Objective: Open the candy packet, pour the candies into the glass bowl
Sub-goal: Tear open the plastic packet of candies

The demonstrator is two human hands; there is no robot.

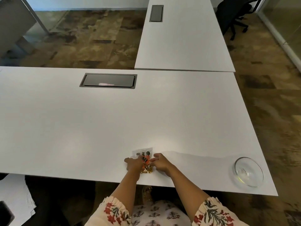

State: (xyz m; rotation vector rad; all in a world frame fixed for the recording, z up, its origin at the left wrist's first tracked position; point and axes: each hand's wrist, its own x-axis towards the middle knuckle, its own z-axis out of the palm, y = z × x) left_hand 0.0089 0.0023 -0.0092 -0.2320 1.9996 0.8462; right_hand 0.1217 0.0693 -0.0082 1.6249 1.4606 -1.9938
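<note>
Room: office floor in mottled brown tiles, two white desks set at a right angle, a black office chair at the far right.
Surface: white desk, with a dark cable hatch set flush towards its far edge; a second hatch sits in the other desk.
Head view, candy packet: clear candy packet lies flat close to the near edge, roughly midway along it, its transparent top strip pointing towards the far edge; orange, dark and gold-wrapped candies show through the film.
Head view, left hand: left hand rests on the packet's left side, fingers curled down on the film and pinching it.
Head view, right hand: right hand meets the packet's right side, thumb and forefinger brought close together on the film; whether they grip the edge firmly is too small to tell.
Head view, glass bowl: empty glass bowl stands near the near right corner, well apart from the packet and both hands.
Step in hand: opening the packet, by my reading; no tear or gap in the film can be made out.
Doing it well: shift both pinches up to the clear top strip, away from the candies, and pull apart there; keep the opening raised so nothing spills on the desk.
Risk: a sudden tear could scatter candies, and the bowl sits close to the desk's edge.
</note>
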